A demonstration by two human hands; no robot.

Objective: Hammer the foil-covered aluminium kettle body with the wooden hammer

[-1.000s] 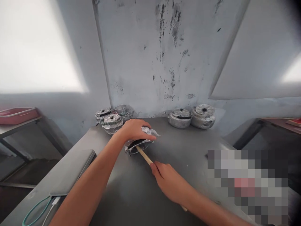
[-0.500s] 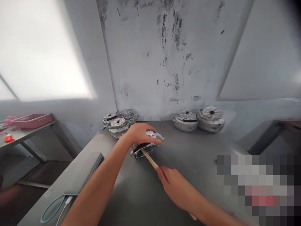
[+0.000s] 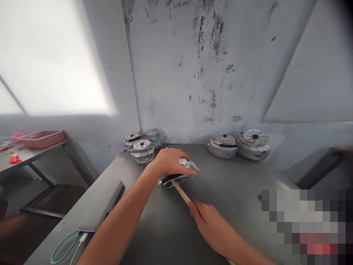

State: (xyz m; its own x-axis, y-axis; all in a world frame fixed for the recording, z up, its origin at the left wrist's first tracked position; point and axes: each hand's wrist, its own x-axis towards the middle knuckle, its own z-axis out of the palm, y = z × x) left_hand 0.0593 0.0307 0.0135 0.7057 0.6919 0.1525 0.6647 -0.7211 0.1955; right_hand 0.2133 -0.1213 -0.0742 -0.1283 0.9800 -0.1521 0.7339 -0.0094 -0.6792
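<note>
Small metal kettle (image 3: pixel 178 179) lies tipped on its side near the middle of the grey bench (image 3: pixel 237 184), spout pointing right and open mouth turned toward the person; the left hand (image 3: pixel 170 161) is cupped over its upper side, fingers curled down around the body, a grasp that looks meant to pin the round shell so it cannot roll; the right hand (image 3: pixel 212 225) is closed around a wooden stick (image 3: pixel 181 192), whose far end reaches into the kettle's mouth beside the black handle; how deep it goes is hidden. Laying the kettle sideways seems to bring the opening in line with the stick.

At the back edge, against the stained wall, a cluster of lidded pots (image 3: pixel 142 150) stands to the left and two larger ones (image 3: pixel 224 146) to the right, well apart from the hands; a flat grey slab (image 3: pixel 100 206) with a teal cable (image 3: pixel 61 244) rests at the bench's left edge.
</note>
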